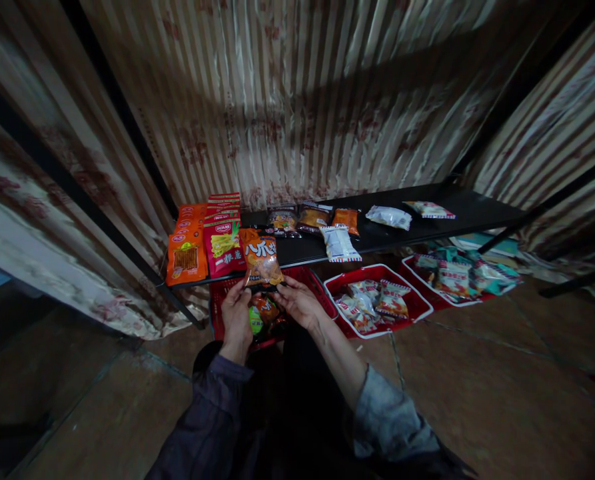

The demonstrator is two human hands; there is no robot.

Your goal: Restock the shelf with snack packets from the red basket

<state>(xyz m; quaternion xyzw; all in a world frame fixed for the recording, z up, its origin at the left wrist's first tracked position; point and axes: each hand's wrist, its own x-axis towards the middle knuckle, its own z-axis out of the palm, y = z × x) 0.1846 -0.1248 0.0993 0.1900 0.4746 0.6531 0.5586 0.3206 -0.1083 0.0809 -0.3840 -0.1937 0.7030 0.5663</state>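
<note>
**Two Hands Pinch One Crinkly Orange Bag**

From far away, I look down through the head camera. On the left, thin flat orange packs [187, 257] stand in a row on the flat black shelf [300, 251]. Next come flat red packs [222, 243], lined up the same way.

My left hand [236, 313] is nearly closed and pinches the low left corner of the puffy orange bag [261, 259]. The bag is shiny and sits at the shelf's front edge; I cannot tell if it touches. Under it is a red basket [320, 289] with shiny packs inside. My right hand [301, 301] is nearly closed too, pinching the bag's low right corner.

Farther right, two dark see-through bags [316, 216] and a small orange pack [346, 221] lie near a wavy striped curtain [297, 100]. Then come pillow-shaped white packs [388, 217]. Below are two more red baskets [418, 307] with white rims, full of crinkly packs.
</note>
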